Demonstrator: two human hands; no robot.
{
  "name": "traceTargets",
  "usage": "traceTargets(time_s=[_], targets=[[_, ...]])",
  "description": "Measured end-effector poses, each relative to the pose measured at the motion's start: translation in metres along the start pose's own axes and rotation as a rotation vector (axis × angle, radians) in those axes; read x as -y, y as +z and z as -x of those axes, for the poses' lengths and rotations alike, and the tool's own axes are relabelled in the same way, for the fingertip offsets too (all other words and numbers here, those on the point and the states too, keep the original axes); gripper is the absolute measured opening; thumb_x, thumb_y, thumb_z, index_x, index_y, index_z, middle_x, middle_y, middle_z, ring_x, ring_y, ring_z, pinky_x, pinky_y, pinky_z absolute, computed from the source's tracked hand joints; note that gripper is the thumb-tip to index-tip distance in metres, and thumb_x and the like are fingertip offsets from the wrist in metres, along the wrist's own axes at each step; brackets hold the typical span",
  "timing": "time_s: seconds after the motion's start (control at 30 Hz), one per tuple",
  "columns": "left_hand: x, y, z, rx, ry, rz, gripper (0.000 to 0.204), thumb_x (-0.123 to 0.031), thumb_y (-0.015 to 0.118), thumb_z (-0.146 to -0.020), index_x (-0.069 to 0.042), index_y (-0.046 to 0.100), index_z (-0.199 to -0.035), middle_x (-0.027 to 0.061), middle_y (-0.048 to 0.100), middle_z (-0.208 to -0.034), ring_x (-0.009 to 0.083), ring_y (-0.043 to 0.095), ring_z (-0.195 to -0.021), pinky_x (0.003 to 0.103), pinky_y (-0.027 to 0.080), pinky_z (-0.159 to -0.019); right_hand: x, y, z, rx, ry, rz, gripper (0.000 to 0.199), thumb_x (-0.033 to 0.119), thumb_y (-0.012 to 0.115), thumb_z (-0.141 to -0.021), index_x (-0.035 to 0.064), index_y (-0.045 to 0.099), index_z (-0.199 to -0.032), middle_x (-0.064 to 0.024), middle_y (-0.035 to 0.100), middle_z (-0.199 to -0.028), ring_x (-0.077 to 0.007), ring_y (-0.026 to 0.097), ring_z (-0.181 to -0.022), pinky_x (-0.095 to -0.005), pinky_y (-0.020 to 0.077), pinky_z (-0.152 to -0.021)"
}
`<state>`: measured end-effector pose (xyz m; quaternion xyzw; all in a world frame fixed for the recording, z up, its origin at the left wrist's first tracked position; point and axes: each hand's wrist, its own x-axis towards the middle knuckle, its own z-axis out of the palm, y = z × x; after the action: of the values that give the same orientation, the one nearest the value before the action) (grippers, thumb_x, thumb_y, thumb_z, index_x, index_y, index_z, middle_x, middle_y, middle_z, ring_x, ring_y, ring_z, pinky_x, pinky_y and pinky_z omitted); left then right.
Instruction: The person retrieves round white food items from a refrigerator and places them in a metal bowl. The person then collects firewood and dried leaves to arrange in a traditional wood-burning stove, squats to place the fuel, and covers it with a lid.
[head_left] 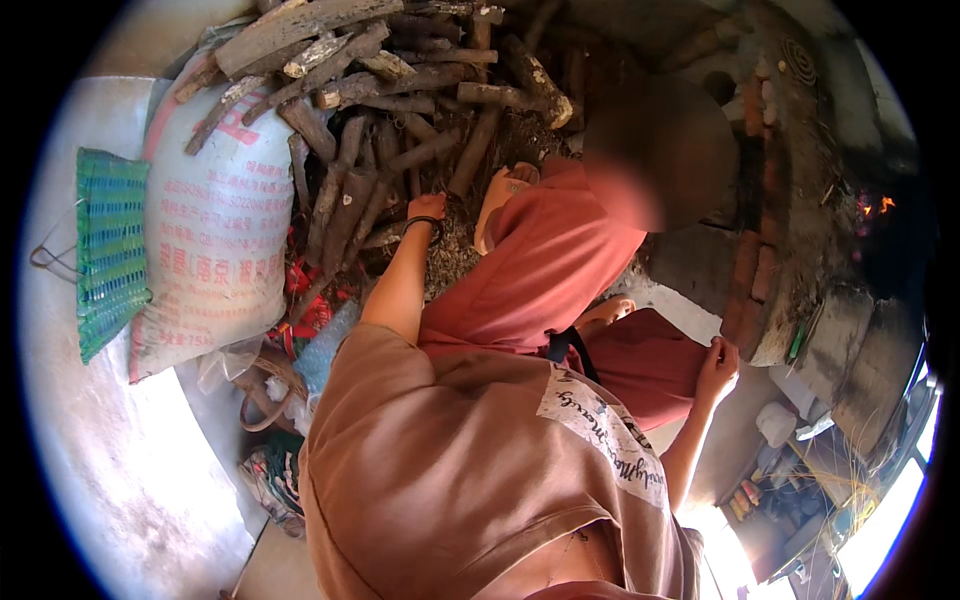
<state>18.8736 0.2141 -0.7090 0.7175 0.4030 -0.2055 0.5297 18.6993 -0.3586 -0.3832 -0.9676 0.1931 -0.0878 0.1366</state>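
My left hand (427, 206) reaches forward to the near edge of a heap of firewood (350, 190), a dark band round its wrist. Its fingers are curled closed among the sticks and wood scraps; what they hold, if anything, is too small to make out. Off to the right, my right hand (718, 370) is closed beside my red-trousered knee, near the brick edge of a stove (752, 280). Whether anything sits inside those fingers is hidden.
A large white printed sack (215, 230) stands on the left, with a green woven basket (110, 250) against it. Flames (880, 206) burn at the far right. A dark blurred patch covers part of the view ahead. Several odds and ends (775, 490) lie at the lower right.
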Motion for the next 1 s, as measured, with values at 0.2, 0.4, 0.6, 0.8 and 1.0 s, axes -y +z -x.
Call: traceTargets(time_s=[0.2, 0.4, 0.6, 0.8, 1.0], targets=[[-0.014, 0.041, 0.021, -0.24, 0.216, -0.512, 0.026, -0.031, 0.06, -0.093, -0.009, 0.073, -0.095, 0.0166, 0.071, -0.087, 0.0371, 0.068, -0.082, 0.049, 0.054, -0.074, 0.007, 0.004, 0.01, 0.005, 0.018, 0.083, 0.016, 0.018, 0.062, -0.095, 0.0044, 0.069, -0.093, -0.0088, 0.066, -0.084, -0.0246, 0.065, -0.072, -0.0357, 0.0499, -0.066], [-0.093, 0.054, -0.025, -0.459, 0.597, -0.414, 0.021, -0.033, 0.066, -0.089, -0.015, 0.072, -0.097, 0.0129, 0.071, -0.097, 0.0345, 0.067, -0.083, 0.047, 0.054, -0.072, 0.001, 0.01, 0.006, 0.021, 0.077, 0.158, 0.015, 0.018, 0.062, -0.095, 0.0048, 0.068, -0.092, -0.0082, 0.065, -0.085, -0.0249, 0.065, -0.072, -0.037, 0.0496, -0.065], [-0.132, 0.05, -0.11, -0.693, 0.569, -0.66, 0.032, -0.038, 0.07, -0.089, -0.007, 0.072, -0.091, 0.0135, 0.071, -0.087, 0.032, 0.067, -0.076, 0.045, 0.054, -0.064, 0.006, 0.016, -0.016, 0.024, 0.077, 0.137, 0.014, 0.018, 0.062, -0.094, 0.0056, 0.067, -0.09, -0.0072, 0.065, -0.085, -0.0254, 0.066, -0.073, -0.0382, 0.0498, -0.064], [-0.189, 0.074, -0.124, -0.417, -0.014, -0.829, 0.035, -0.038, 0.068, -0.09, -0.005, 0.073, -0.082, 0.0174, 0.069, -0.082, 0.0316, 0.066, -0.076, 0.049, 0.054, -0.061, 0.013, 0.024, -0.023, 0.013, 0.154, 0.144, 0.018, 0.018, 0.06, -0.096, 0.0033, 0.066, -0.089, -0.0085, 0.064, -0.083, -0.0266, 0.065, -0.071, -0.0376, 0.0491, -0.061], [-0.176, 0.1, -0.148, -0.554, 0.033, -0.887, 0.035, -0.039, 0.073, -0.085, -0.006, 0.077, -0.097, 0.017, 0.071, -0.107, 0.036, 0.064, -0.107, 0.048, 0.057, -0.081, -0.001, 0.028, -0.031, 0.015, 0.213, 0.146, 0.02, 0.018, 0.059, -0.097, 0.0019, 0.066, -0.088, -0.0097, 0.064, -0.082, -0.0276, 0.063, -0.069, -0.0371, 0.0479, -0.059]])
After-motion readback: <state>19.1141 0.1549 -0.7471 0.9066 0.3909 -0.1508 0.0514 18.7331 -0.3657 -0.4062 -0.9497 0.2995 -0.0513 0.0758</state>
